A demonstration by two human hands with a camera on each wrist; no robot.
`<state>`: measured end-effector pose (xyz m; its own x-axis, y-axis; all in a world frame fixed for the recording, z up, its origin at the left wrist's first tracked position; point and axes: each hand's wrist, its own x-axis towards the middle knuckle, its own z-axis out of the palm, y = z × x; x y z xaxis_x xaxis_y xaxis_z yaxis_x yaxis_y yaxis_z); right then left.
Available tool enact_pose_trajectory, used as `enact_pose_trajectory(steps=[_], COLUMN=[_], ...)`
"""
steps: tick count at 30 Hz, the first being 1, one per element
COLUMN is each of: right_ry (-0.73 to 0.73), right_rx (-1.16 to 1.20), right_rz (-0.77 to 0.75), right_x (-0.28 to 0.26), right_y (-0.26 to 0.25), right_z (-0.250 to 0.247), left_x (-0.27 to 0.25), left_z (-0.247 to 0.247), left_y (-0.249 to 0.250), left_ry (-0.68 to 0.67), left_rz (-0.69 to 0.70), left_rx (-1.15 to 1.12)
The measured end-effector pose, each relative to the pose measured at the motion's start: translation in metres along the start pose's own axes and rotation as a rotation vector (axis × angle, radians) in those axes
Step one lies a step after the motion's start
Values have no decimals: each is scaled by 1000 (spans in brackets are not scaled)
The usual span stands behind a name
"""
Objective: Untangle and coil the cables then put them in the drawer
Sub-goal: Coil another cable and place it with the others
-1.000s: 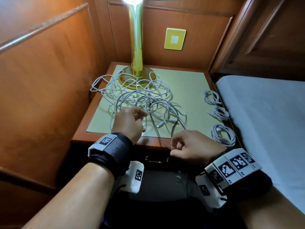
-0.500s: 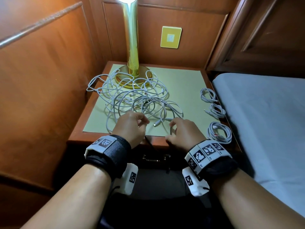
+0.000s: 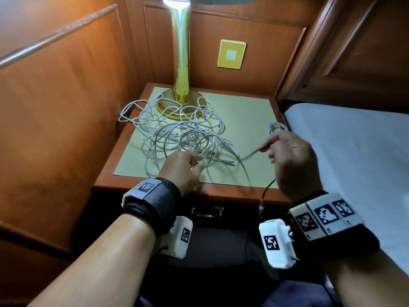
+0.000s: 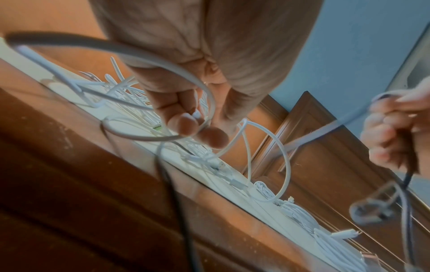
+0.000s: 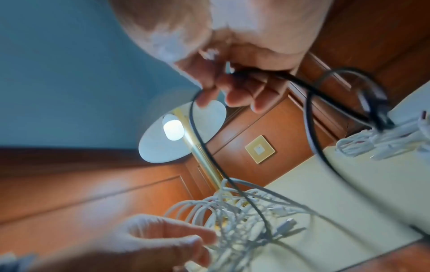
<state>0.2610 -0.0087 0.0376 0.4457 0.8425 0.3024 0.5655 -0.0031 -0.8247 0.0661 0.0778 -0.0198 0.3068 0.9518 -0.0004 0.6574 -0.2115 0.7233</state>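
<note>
A tangle of white cables lies on the nightstand's pale mat, looped around the lamp base. My left hand sits at the tangle's near edge, and its fingers curl round a white cable loop. My right hand is raised above the mat's right side and grips a dark cable. That cable runs from the tangle to the hand and hangs over the front edge. The closed drawer shows only its handle, under the tabletop.
A gold lamp stands at the back of the nightstand. Coiled white cables lie along the mat's right edge, mostly behind my right hand in the head view. Wood panelling closes the left and back; a bed borders the right.
My right hand has lifted from the front edge, up and to the right, drawing the dark cable out of the tangle. My left hand has stayed at the tangle.
</note>
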Motion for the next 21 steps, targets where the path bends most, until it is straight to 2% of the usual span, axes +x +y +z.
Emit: enact_pose_trajectory(steps=[2, 6, 8, 9, 11, 12, 13, 15, 17, 19, 21], right_ry=[51, -70, -102, -108, -129, -160, -204, -335, -499, -583, -590], right_rx=[274, 961, 1124, 1130, 978, 811, 560, -69, -509, -697, -782], right_rz=[11, 211, 285, 321, 420, 461, 462, 369, 304, 282, 239], right_x=[-4, -22, -30, -33, -33, -33, -33, -35, -37, -37, -35], right_y=[-4, -21, -32, -34, -28, -21, -11, 7, 17, 20, 21], right_z=[-6, -12, -17, -19, -20, -19, -16, -15, -12, -10, -8], left_x=[0, 0, 0, -1, -2, -2, -3, -3, -3, -3, -3], left_z=[2, 6, 6, 6, 5, 5, 5, 6, 8, 9, 10], left_y=[2, 4, 5, 6, 7, 8, 8, 7, 7, 8, 9], left_ry=[-7, -23, -30, -32, -32, -31, -32, -33, -39, -45, -50], left_rz=[5, 2, 1, 1, -6, -9, -12, -16, -19, -17, -11], left_rx=[15, 47, 54, 55, 56, 56, 57, 65, 73, 87, 104])
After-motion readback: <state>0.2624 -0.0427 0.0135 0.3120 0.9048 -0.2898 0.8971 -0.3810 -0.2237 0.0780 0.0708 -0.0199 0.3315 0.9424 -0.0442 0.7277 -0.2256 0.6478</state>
